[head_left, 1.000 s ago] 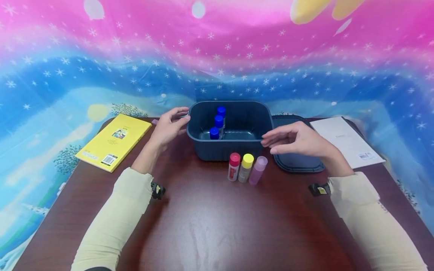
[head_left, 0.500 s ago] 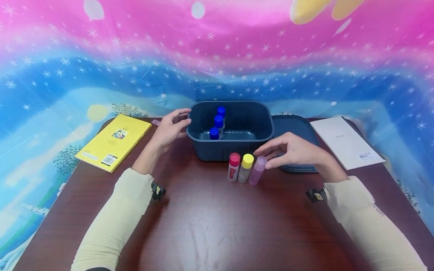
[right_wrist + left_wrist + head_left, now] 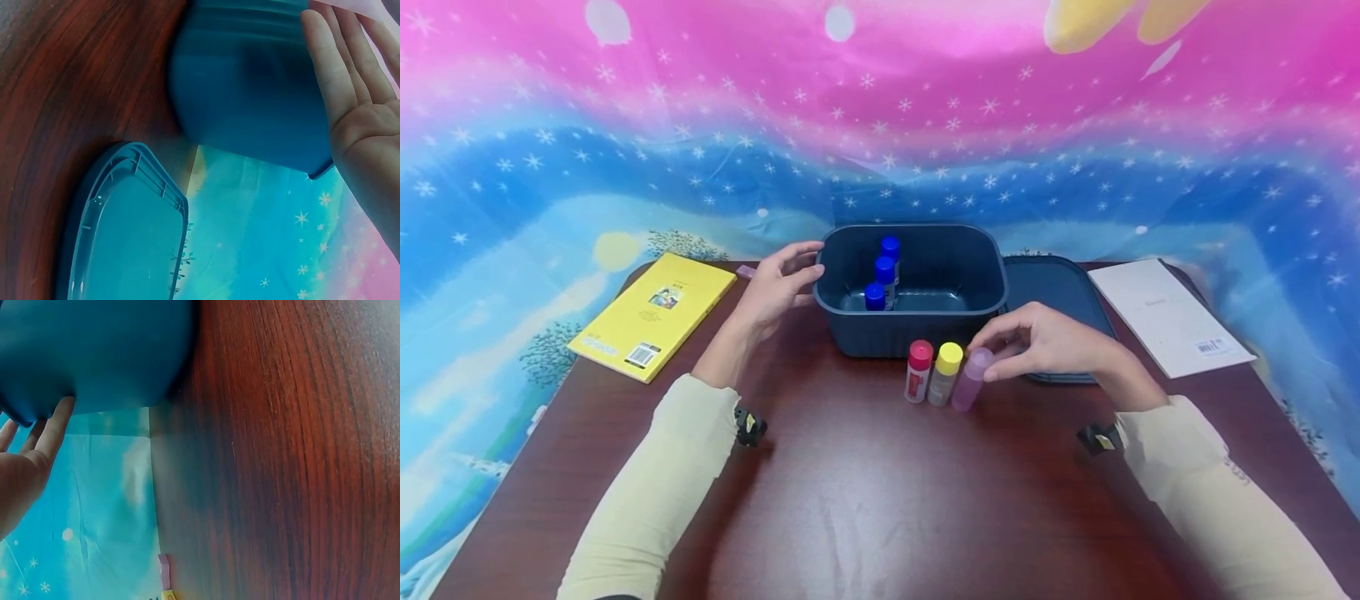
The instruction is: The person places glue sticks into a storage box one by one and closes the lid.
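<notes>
My right hand [image 3: 1051, 340] pinches the cap of a translucent purple glue stick [image 3: 967, 394] between thumb and fingers. It stands slightly tilted beside a yellow-capped glue stick [image 3: 945, 377] and a red-capped one [image 3: 918, 372], in front of a dark blue bin [image 3: 898, 333]. In the right wrist view only a pinkish part shows at the fingertips. With its fingers fairly straight, my left hand [image 3: 775, 285] touches the bin's left side near the rim; in the left wrist view a fingertip [image 3: 66, 405] meets the wall. Three blue-capped glue sticks [image 3: 885, 268] stand inside the bin.
Right of the bin lies its dark lid [image 3: 1052, 287], partly behind my right hand. A white book [image 3: 1168, 317] is at the far right, a yellow book [image 3: 655, 317] at the left. A small purple item [image 3: 745, 272] lies near the table's back edge.
My right hand has come down from beside the bin's right rim, toward me, and now takes hold of the purple glue stick. My left hand has shifted only slightly against the bin.
</notes>
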`<state>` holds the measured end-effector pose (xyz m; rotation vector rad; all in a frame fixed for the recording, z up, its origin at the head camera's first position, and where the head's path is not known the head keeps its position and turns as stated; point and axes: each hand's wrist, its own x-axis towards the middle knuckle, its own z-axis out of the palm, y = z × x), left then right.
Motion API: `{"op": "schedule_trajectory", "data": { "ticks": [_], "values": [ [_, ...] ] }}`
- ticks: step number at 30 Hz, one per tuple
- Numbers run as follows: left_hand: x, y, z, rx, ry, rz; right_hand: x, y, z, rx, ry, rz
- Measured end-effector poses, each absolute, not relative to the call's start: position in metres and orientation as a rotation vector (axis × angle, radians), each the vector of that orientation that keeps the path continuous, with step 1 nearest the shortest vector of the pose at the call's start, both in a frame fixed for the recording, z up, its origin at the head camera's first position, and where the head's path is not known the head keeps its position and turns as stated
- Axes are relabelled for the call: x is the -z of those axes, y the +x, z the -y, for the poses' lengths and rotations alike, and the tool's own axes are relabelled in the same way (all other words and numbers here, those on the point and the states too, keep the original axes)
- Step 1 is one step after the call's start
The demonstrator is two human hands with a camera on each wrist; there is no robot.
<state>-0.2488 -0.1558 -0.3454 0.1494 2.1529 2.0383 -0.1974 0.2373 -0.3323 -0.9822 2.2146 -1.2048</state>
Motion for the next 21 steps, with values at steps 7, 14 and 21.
{"op": "schedule_trajectory", "data": {
  "ticks": [7,14,21],
  "values": [
    [0.347,-0.251,0.156,-2.086,0.132,-2.085,0.33,-0.198,-0.24,1.211,-1.029,-2.281],
    [0.346,-0.251,0.156,-2.081,0.124,-2.074,0.319,-0.198,-0.247,1.251,-1.049,-2.328],
    [0.345,-0.251,0.155,-2.097,0.125,-2.049,0.3,-0.198,-0.258,1.28,-1.043,-2.435]
  ]
}}
